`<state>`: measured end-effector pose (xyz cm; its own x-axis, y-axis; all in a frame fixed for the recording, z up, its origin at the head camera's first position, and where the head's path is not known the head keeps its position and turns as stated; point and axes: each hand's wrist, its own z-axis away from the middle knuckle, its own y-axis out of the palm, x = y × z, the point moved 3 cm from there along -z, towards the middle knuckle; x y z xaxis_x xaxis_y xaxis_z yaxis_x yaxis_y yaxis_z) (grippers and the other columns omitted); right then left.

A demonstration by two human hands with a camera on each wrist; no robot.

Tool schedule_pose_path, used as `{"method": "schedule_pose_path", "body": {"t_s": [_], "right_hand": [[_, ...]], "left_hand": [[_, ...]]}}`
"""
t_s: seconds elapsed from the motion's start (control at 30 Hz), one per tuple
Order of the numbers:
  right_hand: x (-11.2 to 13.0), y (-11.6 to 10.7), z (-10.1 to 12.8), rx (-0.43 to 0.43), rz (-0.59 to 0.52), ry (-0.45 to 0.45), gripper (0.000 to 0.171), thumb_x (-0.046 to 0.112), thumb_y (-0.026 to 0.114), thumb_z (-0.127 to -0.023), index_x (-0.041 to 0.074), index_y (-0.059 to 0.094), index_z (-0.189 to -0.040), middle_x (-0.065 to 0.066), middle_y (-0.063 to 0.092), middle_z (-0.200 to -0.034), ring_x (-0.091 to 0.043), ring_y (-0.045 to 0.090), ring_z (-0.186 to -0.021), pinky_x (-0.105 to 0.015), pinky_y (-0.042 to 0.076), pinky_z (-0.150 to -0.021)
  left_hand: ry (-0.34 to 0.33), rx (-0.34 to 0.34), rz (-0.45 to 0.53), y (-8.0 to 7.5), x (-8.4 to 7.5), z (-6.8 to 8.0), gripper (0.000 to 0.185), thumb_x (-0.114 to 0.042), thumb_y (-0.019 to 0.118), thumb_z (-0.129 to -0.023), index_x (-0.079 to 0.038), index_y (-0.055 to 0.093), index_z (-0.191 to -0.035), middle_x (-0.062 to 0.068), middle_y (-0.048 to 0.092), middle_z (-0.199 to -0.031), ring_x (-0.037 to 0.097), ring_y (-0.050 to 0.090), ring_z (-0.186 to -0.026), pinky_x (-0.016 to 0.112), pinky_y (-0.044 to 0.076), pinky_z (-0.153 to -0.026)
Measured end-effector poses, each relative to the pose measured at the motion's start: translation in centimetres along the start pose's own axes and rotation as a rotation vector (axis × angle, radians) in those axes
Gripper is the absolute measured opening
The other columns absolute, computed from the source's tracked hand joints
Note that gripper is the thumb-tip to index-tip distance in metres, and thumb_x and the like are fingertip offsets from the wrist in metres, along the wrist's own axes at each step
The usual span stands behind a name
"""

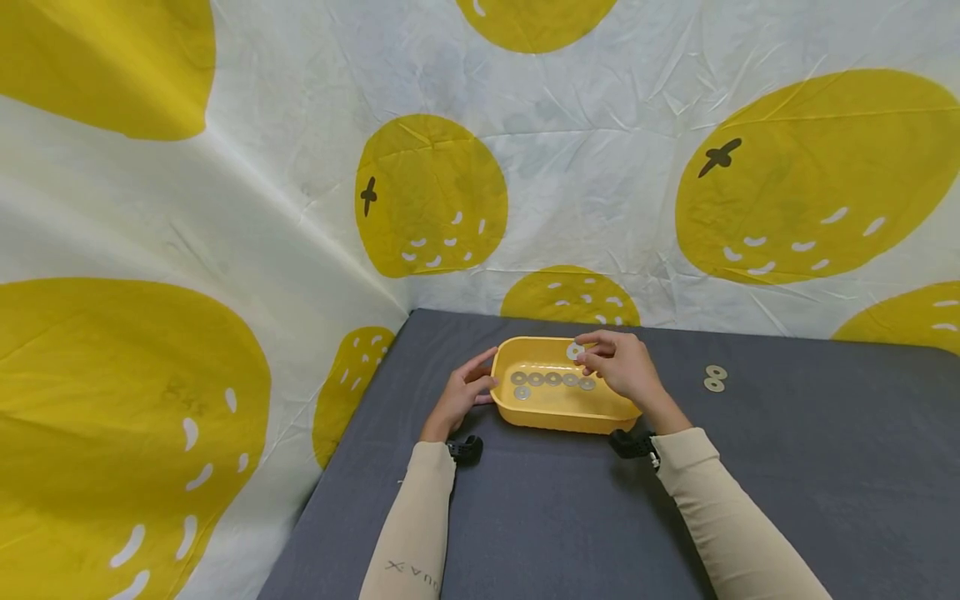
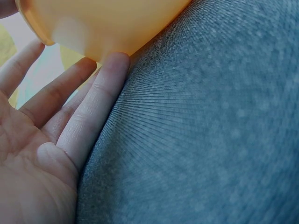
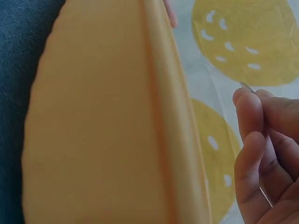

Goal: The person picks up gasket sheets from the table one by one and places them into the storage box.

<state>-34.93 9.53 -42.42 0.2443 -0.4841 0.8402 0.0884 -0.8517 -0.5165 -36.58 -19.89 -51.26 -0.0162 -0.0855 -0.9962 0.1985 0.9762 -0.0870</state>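
Observation:
My left hand (image 1: 453,398) rests on the left end of a yellow rectangular plastic bin (image 1: 558,417). In the left wrist view its fingers (image 2: 88,116) are mostly straight, with fingertips against the bin's outer wall (image 2: 121,23). Raised over the back right part of the bin, my right hand (image 1: 618,367) pinches a flat metal washer (image 1: 574,351) between thumb and fingertips. From the right wrist only the washer's thin edge (image 3: 247,87) shows. Inside the bin several washers (image 1: 553,379) lie in a row, with one more washer (image 1: 522,392) in front of the row's left end.
Two washers (image 1: 716,378) lie touching or nearly so on the grey cloth-covered table (image 1: 810,450), right of the bin. A white curtain (image 1: 585,192) with yellow fruit prints hangs behind and along the left side.

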Motion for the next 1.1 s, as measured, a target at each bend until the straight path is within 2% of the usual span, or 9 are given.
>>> {"method": "schedule_pose_path", "body": {"t_s": [0.2,0.37,0.5,0.7,0.9,1.1], "right_hand": [[-0.5,1.8,-0.6,0.037,-0.014,0.021,0.031,0.013,0.069,-0.097,0.007,0.07,-0.128,-0.019,0.078,-0.101,-0.04,0.073,-0.087,-0.028,0.042,-0.05],[-0.6,3.3,-0.9,0.066,-0.019,0.055,0.03,0.01,0.07,-0.096,0.004,0.071,-0.125,-0.02,0.078,-0.099,-0.041,0.073,-0.087,-0.026,0.035,-0.049],[-1.0,4.3,-1.2,0.086,-0.019,0.082,0.028,0.008,0.069,-0.096,0.004,0.072,-0.123,-0.018,0.079,-0.096,-0.037,0.074,-0.084,-0.025,0.037,-0.05],[-1.3,5.4,-1.6,0.119,-0.016,0.103,0.024,0.003,0.067,-0.095,0.001,0.073,-0.118,-0.02,0.078,-0.094,-0.031,0.074,-0.076,-0.025,0.039,-0.048],[-1.6,6.0,-2.4,0.158,0.026,0.105,0.02,0.0,0.067,-0.093,0.0,0.075,-0.111,-0.012,0.077,-0.081,-0.021,0.07,-0.066,-0.027,0.045,-0.053],[-2.2,6.4,-2.7,0.197,0.062,0.124,0.016,0.005,0.073,-0.09,0.001,0.076,-0.105,-0.007,0.073,-0.071,-0.016,0.065,-0.061,-0.028,0.048,-0.057]], "left_hand": [[-0.005,-0.015,-0.014,-0.1,0.1,-0.1,0.059,-0.019,0.068,-0.095,-0.038,0.053,-0.149,0.01,0.061,-0.143,0.025,0.064,-0.124,0.037,0.062,-0.09],[0.002,-0.004,-0.008,0.0,0.1,-0.2,0.058,-0.018,0.068,-0.096,-0.038,0.052,-0.149,0.012,0.06,-0.145,0.03,0.063,-0.127,0.038,0.062,-0.089],[0.008,0.008,-0.001,0.1,-0.1,-0.2,0.058,-0.016,0.067,-0.097,-0.038,0.052,-0.149,0.013,0.059,-0.146,0.033,0.062,-0.128,0.037,0.062,-0.089],[0.008,0.006,0.002,0.1,-0.1,-0.2,0.058,-0.017,0.067,-0.097,-0.038,0.052,-0.149,0.012,0.06,-0.144,0.03,0.064,-0.125,0.037,0.062,-0.088],[0.003,-0.009,0.004,0.1,-0.1,-0.1,0.058,-0.017,0.068,-0.096,-0.038,0.053,-0.148,0.011,0.06,-0.144,0.028,0.065,-0.124,0.038,0.063,-0.088],[0.002,-0.009,0.01,0.2,-0.2,-0.2,0.058,-0.016,0.067,-0.096,-0.038,0.054,-0.148,0.012,0.06,-0.144,0.03,0.063,-0.127,0.038,0.062,-0.088]]}}
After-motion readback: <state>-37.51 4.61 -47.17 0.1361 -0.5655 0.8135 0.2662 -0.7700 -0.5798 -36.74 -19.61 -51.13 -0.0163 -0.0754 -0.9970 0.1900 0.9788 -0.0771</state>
